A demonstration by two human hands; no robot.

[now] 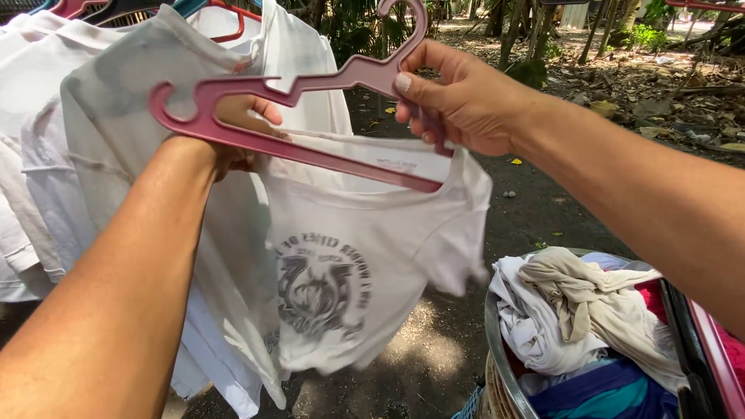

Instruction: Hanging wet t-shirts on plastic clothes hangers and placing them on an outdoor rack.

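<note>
A pink plastic hanger [310, 85] is half inside the neck of a small white T-shirt [365, 256] that has a dark round print on it. My right hand [458, 97] grips the hanger near its hook, thumb on top. My left hand [244, 136] holds the shirt's collar behind the hanger's left arm; its fingers are partly hidden by the hanger and cloth. The shirt hangs down between both arms.
Several white shirts [70, 140] hang on hangers at the left and behind. A metal tub [497, 341] heaped with crumpled laundry stands at the lower right, with a pink edge beside it. Dark ground, leaf litter and tree trunks lie beyond.
</note>
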